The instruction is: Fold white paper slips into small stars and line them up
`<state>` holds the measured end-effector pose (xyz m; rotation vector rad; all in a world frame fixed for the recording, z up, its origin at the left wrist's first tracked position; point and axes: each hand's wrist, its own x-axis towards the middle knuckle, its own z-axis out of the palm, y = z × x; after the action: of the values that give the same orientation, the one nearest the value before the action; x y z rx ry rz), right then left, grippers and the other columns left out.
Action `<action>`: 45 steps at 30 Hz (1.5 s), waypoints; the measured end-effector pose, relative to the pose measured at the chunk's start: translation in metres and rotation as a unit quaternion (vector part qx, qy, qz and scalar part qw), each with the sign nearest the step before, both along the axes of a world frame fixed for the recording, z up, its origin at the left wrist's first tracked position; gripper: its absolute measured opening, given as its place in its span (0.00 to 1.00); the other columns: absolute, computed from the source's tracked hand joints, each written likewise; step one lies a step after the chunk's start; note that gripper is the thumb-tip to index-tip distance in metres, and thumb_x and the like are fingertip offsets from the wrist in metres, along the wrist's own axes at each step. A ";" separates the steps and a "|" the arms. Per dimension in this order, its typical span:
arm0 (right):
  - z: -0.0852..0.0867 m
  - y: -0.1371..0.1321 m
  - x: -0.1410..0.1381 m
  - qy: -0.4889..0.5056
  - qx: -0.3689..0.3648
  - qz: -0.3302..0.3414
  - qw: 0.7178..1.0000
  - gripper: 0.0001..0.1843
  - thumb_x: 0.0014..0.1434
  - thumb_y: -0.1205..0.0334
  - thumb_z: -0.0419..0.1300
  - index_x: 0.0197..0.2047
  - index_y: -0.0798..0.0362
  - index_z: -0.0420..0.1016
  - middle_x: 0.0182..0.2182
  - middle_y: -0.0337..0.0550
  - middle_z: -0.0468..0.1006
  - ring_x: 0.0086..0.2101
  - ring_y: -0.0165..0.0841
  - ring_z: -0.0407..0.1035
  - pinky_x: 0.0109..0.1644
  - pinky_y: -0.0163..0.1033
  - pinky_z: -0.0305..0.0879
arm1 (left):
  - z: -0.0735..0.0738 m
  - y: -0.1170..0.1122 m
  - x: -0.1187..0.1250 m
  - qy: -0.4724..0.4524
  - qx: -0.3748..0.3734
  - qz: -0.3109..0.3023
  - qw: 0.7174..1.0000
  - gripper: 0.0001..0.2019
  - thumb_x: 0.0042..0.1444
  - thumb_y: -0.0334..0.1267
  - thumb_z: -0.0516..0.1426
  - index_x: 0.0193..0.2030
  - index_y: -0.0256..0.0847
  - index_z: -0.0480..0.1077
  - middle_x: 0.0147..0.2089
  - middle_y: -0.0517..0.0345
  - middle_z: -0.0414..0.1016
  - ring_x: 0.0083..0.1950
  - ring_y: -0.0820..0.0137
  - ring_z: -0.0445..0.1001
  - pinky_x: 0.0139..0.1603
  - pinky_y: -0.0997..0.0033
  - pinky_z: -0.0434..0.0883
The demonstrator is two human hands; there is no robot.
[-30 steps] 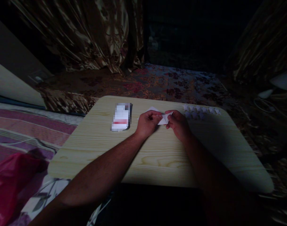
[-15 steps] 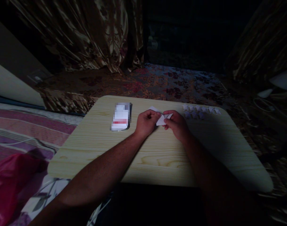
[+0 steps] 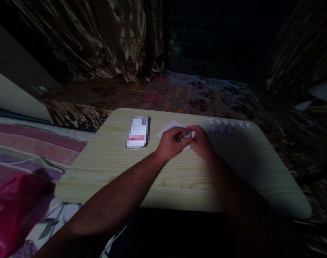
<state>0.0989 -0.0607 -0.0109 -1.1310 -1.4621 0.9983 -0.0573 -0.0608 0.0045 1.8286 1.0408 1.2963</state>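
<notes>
Above the middle of the table (image 3: 142,172), my left hand (image 3: 171,142) and my right hand (image 3: 201,142) meet at a folded piece of white paper (image 3: 186,147). Both hands are closed on it, with the fingers partly hiding the folds. My left thumb reaches across toward the right hand. Just behind my left hand, a flat white paper sheet (image 3: 167,128) lies on the tabletop. Several small folded white paper pieces (image 3: 222,124) stand in two rows beyond my right hand.
A phone (image 3: 138,132) with its screen blurred out lies left of my hands. A striped bed cover (image 3: 69,150) and a pink plastic bag (image 3: 15,211) are at the left. Patterned curtains (image 3: 120,39) hang behind the table. A white cable (image 3: 300,118) lies at far right.
The folded paper has been turned in my fingers, and my left thumb has moved right toward my right hand. More of the flat sheet behind shows now.
</notes>
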 end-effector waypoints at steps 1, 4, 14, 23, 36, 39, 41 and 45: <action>-0.001 0.000 0.000 0.007 0.000 0.005 1.000 0.25 0.45 0.66 0.65 0.48 0.50 0.67 0.38 0.42 0.81 0.36 0.36 0.75 0.34 0.38 0.71 | 0.000 0.000 0.000 0.004 0.000 -0.002 1.000 0.16 0.48 0.43 0.66 0.43 0.39 0.78 0.36 0.53 0.77 0.36 0.69 0.71 0.38 0.71 0.67; 0.000 0.000 -0.001 0.014 -0.024 0.005 1.000 0.28 0.46 0.61 0.68 0.51 0.49 0.67 0.35 0.41 0.81 0.32 0.36 0.75 0.30 0.38 0.70 | 0.002 -0.002 0.000 0.016 -0.001 0.006 1.000 0.13 0.51 0.45 0.64 0.40 0.40 0.79 0.34 0.53 0.78 0.35 0.68 0.72 0.38 0.70 0.67; 0.012 -0.003 0.003 0.043 -0.068 0.026 0.996 0.24 0.51 0.50 0.65 0.49 0.53 0.70 0.27 0.38 0.78 0.23 0.29 0.69 0.22 0.33 0.63 | 0.000 0.004 -0.001 -0.044 -0.051 0.104 0.992 0.11 0.56 0.43 0.58 0.33 0.38 0.77 0.27 0.58 0.75 0.28 0.72 0.68 0.31 0.73 0.64; 0.009 -0.003 0.005 -0.011 -0.040 0.030 0.999 0.13 0.54 0.55 0.61 0.40 0.53 0.75 0.26 0.38 0.78 0.23 0.29 0.69 0.23 0.33 0.64 | 0.000 0.005 -0.003 -0.028 -0.038 0.119 0.992 0.10 0.56 0.43 0.58 0.35 0.39 0.76 0.28 0.57 0.76 0.29 0.71 0.69 0.33 0.73 0.65; 0.004 0.001 0.013 -0.025 -0.036 0.032 0.999 0.15 0.54 0.55 0.60 0.43 0.51 0.80 0.25 0.38 0.79 0.22 0.32 0.70 0.21 0.34 0.64 | -0.007 0.015 -0.008 -0.061 -0.119 0.035 0.990 0.12 0.50 0.37 0.60 0.42 0.39 0.77 0.23 0.61 0.71 0.23 0.74 0.66 0.24 0.75 0.61; 0.005 0.002 0.015 -0.011 -0.034 0.042 0.998 0.15 0.54 0.54 0.61 0.43 0.51 0.80 0.25 0.38 0.79 0.22 0.32 0.70 0.22 0.35 0.64 | -0.006 0.017 -0.009 -0.100 -0.152 0.005 0.983 0.12 0.49 0.37 0.61 0.41 0.39 0.76 0.21 0.62 0.71 0.21 0.74 0.65 0.23 0.75 0.61; 0.006 0.002 0.016 0.001 -0.035 0.043 0.998 0.15 0.54 0.53 0.62 0.42 0.51 0.80 0.24 0.38 0.79 0.22 0.32 0.70 0.22 0.35 0.65 | -0.005 0.018 -0.009 -0.131 -0.168 -0.017 0.977 0.12 0.49 0.37 0.61 0.41 0.38 0.76 0.20 0.62 0.70 0.20 0.74 0.65 0.23 0.75 0.61; 0.008 0.000 0.017 0.033 -0.049 0.034 0.998 0.17 0.52 0.51 0.64 0.41 0.52 0.81 0.24 0.39 0.79 0.23 0.33 0.71 0.23 0.36 0.67 | -0.002 0.018 -0.010 -0.170 -0.202 -0.041 0.964 0.12 0.48 0.36 0.63 0.41 0.38 0.76 0.20 0.62 0.71 0.19 0.75 0.65 0.21 0.75 0.60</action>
<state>0.1159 -0.0609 -0.0027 -1.1137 -1.4194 1.1543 -0.0675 -0.0429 0.0029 1.2771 0.9457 1.1918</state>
